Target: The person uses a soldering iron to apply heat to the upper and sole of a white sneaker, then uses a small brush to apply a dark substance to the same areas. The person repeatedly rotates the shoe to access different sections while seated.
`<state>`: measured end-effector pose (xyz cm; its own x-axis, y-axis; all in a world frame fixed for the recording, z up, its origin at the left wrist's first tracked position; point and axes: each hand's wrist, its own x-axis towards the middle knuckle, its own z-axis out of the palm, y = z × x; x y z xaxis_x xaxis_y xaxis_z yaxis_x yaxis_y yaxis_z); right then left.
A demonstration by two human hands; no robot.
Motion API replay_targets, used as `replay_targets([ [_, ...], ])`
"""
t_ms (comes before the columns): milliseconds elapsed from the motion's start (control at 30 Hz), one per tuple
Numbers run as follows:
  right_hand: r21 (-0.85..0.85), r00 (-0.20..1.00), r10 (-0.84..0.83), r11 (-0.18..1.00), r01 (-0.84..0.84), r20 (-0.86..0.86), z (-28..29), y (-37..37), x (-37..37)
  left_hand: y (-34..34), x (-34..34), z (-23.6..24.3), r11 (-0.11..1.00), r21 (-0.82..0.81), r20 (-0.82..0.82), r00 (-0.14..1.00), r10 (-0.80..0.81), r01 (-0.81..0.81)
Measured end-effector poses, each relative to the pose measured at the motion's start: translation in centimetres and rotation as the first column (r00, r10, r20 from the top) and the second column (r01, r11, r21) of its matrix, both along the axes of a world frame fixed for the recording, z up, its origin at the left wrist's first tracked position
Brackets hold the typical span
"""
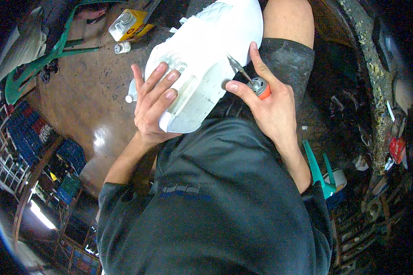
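A white sneaker (211, 27) lies over my lap, with a translucent, dirt-specked sole part (206, 94) facing me. My left hand (153, 101) is closed around its near end, the fingers spread along the mesh side and the sole edge. In my right hand (273, 94) is what looks like a rotary tool (261, 87) with a grey head, an orange collar and a pointed metal bit. That bit points up and left, by the sneaker's edge; whether it touches cannot be told. My right thumb and forefinger stretch past the tool; the other fingers are hidden.
On the brown floor at the upper left stand a yellow and white can (131, 25) and a small jar (122, 47). A white-capped bottle (130, 98) shows partly behind the sneaker. Green plastic chairs (55, 52) and blue crates (25, 123) sit farther left.
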<state>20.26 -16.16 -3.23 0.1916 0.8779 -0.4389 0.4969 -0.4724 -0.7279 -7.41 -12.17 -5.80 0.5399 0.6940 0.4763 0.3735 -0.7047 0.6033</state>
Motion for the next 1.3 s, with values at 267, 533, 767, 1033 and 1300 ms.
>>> replay_targets([
  [267, -0.002, 0.999, 0.040, 0.999, -0.040, -0.032, 0.6, -0.7, -0.1, -0.3, 0.2, -0.1, 1.000, 0.027, -0.025, 1.000, 0.003, -0.002],
  [533, -0.022, 0.999, -0.023, 0.999, 0.023, -0.026, 0.6, -1.0, -0.5, -0.3, 0.0, -0.3, 0.999, 0.043, -0.119, 0.993, -0.004, 0.010],
  [767, 0.017, 0.998, -0.050, 0.999, 0.050, -0.043, 0.6, -1.3, -1.3, -0.4, 0.2, -0.1, 0.998, 0.068, -0.120, 0.993, 0.010, -0.002],
  [1033, 0.053, 0.998, -0.025, 0.998, 0.028, -0.062, 0.6, -1.7, -2.1, -0.4, 0.6, 0.4, 0.999, 0.045, -0.060, 0.998, 0.023, -0.021],
  [1300, 0.067, 0.999, 0.049, 0.997, -0.048, -0.017, 1.2, -2.1, -2.5, -0.4, 0.9, 0.3, 0.998, 0.051, -0.028, 0.999, 0.038, -0.036],
])
